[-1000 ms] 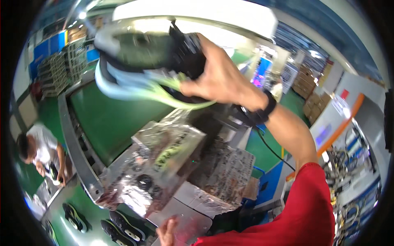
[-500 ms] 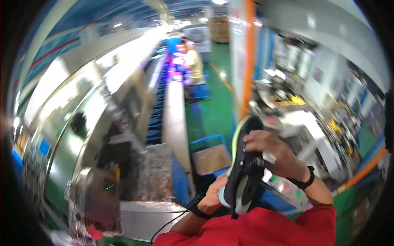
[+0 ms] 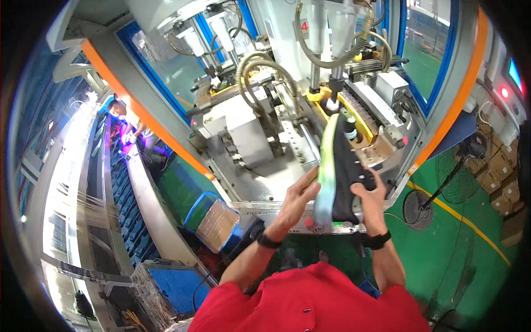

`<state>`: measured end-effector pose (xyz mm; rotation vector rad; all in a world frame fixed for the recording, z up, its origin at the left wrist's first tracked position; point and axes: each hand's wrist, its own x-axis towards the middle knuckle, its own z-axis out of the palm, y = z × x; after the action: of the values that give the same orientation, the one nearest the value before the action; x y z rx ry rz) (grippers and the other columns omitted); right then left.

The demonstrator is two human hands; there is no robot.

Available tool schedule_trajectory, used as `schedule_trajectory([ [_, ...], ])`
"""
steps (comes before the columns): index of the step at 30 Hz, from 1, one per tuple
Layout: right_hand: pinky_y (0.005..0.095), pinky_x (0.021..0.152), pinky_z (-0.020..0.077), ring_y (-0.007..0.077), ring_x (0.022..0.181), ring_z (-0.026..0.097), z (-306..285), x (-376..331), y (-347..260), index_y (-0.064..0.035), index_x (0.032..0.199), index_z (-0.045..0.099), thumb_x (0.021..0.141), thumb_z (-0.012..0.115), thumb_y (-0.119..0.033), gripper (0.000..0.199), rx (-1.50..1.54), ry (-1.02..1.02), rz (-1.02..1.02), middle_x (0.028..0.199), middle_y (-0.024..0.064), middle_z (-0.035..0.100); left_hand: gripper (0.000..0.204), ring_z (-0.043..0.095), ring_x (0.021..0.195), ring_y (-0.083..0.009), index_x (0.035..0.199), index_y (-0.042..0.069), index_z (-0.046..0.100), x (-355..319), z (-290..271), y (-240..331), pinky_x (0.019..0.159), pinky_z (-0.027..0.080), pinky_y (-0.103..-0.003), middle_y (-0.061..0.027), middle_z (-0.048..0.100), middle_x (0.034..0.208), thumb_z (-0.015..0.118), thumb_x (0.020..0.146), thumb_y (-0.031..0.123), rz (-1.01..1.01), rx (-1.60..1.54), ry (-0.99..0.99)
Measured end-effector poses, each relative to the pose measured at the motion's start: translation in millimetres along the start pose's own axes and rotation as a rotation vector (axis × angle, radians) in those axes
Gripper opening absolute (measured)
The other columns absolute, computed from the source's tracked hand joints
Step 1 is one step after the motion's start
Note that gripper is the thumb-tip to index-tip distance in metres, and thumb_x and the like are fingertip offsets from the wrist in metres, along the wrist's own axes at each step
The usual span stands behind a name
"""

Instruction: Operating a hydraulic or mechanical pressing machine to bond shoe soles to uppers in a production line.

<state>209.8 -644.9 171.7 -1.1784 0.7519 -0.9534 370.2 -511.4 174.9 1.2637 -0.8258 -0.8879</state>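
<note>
Just right of frame centre, the bare right hand (image 3: 373, 200) grips a black shoe (image 3: 346, 174) sideways; the half-open bare left hand (image 3: 298, 202) flanks its thick, smooth, green-to-blue foam sole (image 3: 327, 180).

We see green floor (image 3: 409, 254), yellow line (image 3: 464, 220) | stacked cartons (image 3: 503, 160), right | black standing fan (image 3: 471, 146) near them | blue-framed clear panels (image 3: 431, 50) ahead | purple glow (image 3: 128, 148) beside left conveyor (image 3: 160, 216)
</note>
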Motion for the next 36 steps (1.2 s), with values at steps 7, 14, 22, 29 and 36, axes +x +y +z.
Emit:
schedule_trajectory([
  [7,0.0306,0.089,0.0475,0.019,0.097,0.058,-67,37,-20,0.0006,0.121,0.058,0.068,0.069,0.001,0.054,-0.18,0.32,-0.172,0.112,0.0088,0.06,0.054,0.061,0.089,-0.0143,0.116,-0.01,0.061,190,-40,-83,0.08,0.049,-0.028,-0.0083,0.068,0.097,0.068,0.089,0.036,-0.009,0.238,0.417],
  [14,0.0333,0.095,0.045,0.0233,0.104,0.057,-74,45,-50,0.0032,0.124,0.056,0.067,0.064,0.001,0.058,-0.468,0.531,-0.256,0.118,0.012,0.058,0.044,0.065,0.091,-0.0403,0.099,-0.002,0.059,294,-76,-118,0.081,0.051,-0.048,-0.0236,0.067,0.092,0.073,0.074,0.031,0.027,0.813,0.62],
  [22,0.0284,0.083,0.0482,0.0155,0.089,0.059,-29,170,-88,0.0033,0.116,0.06,0.067,0.069,-0.007,0.051,-0.782,0.369,-0.347,0.103,0.0083,0.064,0.023,0.067,0.067,-0.0316,0.079,-0.004,0.064,277,-142,-90,0.066,0.052,-0.042,-0.0175,0.068,0.073,0.072,0.066,0.014,-0.067,0.373,0.686],
  [29,0.0321,0.075,0.053,0.0257,0.079,0.067,133,307,-73,0.0044,0.102,0.066,0.057,0.079,-0.027,0.057,-1.186,-0.051,-0.195,0.091,0.0168,0.069,0.018,0.062,0.071,-0.0125,0.094,-0.001,0.067,101,-147,3,0.06,0.048,-0.024,-0.0044,0.066,0.082,0.072,0.081,0.011,-0.341,-0.56,0.527],
  [36,0.0424,0.08,0.0551,0.0394,0.092,0.067,244,345,68,0.0059,0.098,0.064,0.058,0.082,-0.026,0.054,-1.418,-0.188,-0.124,0.096,0.0259,0.068,0.035,0.061,0.082,-0.0143,0.108,-0.008,0.061,-64,-189,69,0.075,0.049,-0.026,-0.008,0.065,0.094,0.065,0.081,0.013,-0.313,-0.309,0.709],
])
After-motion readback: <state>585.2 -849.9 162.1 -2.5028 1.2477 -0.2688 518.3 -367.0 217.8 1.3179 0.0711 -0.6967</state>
